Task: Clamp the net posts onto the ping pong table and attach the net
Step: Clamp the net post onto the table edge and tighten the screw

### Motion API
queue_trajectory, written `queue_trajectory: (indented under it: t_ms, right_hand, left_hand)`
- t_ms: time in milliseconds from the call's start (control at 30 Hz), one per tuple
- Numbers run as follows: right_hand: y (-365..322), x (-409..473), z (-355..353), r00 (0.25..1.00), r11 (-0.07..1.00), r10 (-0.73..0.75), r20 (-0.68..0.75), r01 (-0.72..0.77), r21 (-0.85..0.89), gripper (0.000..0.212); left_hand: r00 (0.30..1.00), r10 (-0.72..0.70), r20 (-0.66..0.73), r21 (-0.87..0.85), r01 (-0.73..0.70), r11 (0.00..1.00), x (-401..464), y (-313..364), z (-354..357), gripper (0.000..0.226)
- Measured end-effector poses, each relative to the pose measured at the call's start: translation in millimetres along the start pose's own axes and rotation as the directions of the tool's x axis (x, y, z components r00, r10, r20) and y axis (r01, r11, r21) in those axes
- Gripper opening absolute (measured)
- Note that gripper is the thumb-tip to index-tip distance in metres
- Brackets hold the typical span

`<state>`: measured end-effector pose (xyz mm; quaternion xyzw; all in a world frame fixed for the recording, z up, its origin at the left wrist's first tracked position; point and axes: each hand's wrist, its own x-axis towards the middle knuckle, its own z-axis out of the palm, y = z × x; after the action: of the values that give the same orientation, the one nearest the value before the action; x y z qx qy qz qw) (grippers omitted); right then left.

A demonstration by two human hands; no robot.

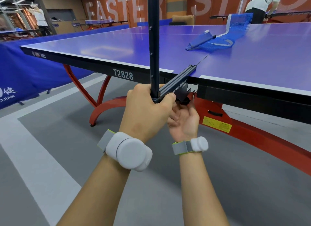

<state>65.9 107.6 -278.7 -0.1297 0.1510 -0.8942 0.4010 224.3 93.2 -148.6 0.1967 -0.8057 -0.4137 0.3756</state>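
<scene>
A black net post stands upright at the near edge of the blue ping pong table, its clamp arm lying across the tabletop at the centre seam. My left hand is closed around the post's base. My right hand reaches up under the table edge, fingers on the black clamp knob. The blue net lies crumpled on the tabletop further away, with a second black post resting on it. The net's far end rises at the table's far side.
The table's red legs curve over the grey floor below me. A blue barrier stands at left. Other blue tables are at the back. One person bends over a table at the top right; another stands far left.
</scene>
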Motion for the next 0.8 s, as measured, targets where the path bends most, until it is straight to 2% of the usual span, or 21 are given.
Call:
queue_trajectory:
  t_ms: [100,167,200,233,333,433,533,600,700,733,800]
  right_hand:
    - [-14.2,5.9,-4.2,0.983,0.974,0.167,0.071,-0.176,0.145,0.037]
    - [-24.4,8.2,-5.3,0.942,0.91,0.309,0.13,-0.333,0.247,0.034]
    - [-25.8,7.8,-4.7,0.934,0.899,0.335,0.127,-0.357,0.254,0.035]
    - [-23.0,7.1,-3.4,0.95,0.923,0.3,0.088,-0.312,0.226,0.038]
    - [-1.8,1.2,4.5,0.998,0.998,0.057,-0.019,-0.056,0.037,0.049]
    - [9.2,-2.3,7.2,0.998,0.999,-0.047,0.029,0.047,-0.014,0.051]
    - [1.8,1.5,3.5,0.999,0.998,0.004,0.048,-0.007,0.067,0.049]
    - [-10.7,3.9,1.2,0.991,0.979,0.106,0.087,-0.119,0.167,0.037]
    - [-25.9,4.6,1.1,0.956,0.911,0.27,0.112,-0.291,0.292,0.04]
    - [-25.4,2.4,2.0,0.96,0.913,0.26,0.108,-0.281,0.295,0.04]
    - [-10.9,1.4,6.1,0.993,0.977,0.115,0.033,-0.119,0.176,0.045]
  left_hand:
    - [1.0,0.008,-0.017,0.019,-0.008,1.0,3.0,-3.4,1.0,0.023]
    - [1.0,0.003,-0.022,0.019,-0.003,1.0,4.4,-3.8,1.3,0.033]
    - [1.0,0.002,-0.024,0.025,-0.002,1.0,4.6,-4.1,1.5,0.033]
    - [1.0,0.002,-0.017,0.021,-0.002,1.0,4.4,-3.3,1.0,0.027]
    - [1.0,-0.011,-0.003,-0.015,0.011,1.0,2.0,-0.7,1.4,0.013]
    - [1.0,-0.012,-0.009,0.001,0.012,1.0,2.5,-1.9,1.1,0.014]
    - [1.0,-0.012,0.002,0.006,0.012,1.0,3.5,-3.1,0.9,0.016]
    - [1.0,0.003,-0.006,0.024,-0.003,1.0,3.5,-4.8,1.9,0.021]
    - [1.0,0.023,-0.013,0.035,-0.023,0.999,3.8,-5.1,2.5,0.027]
    - [1.0,0.02,-0.017,0.035,-0.019,0.999,3.6,-4.7,2.9,0.025]
    - [1.0,0.005,-0.017,0.016,-0.005,1.0,4.0,-4.5,2.2,0.018]
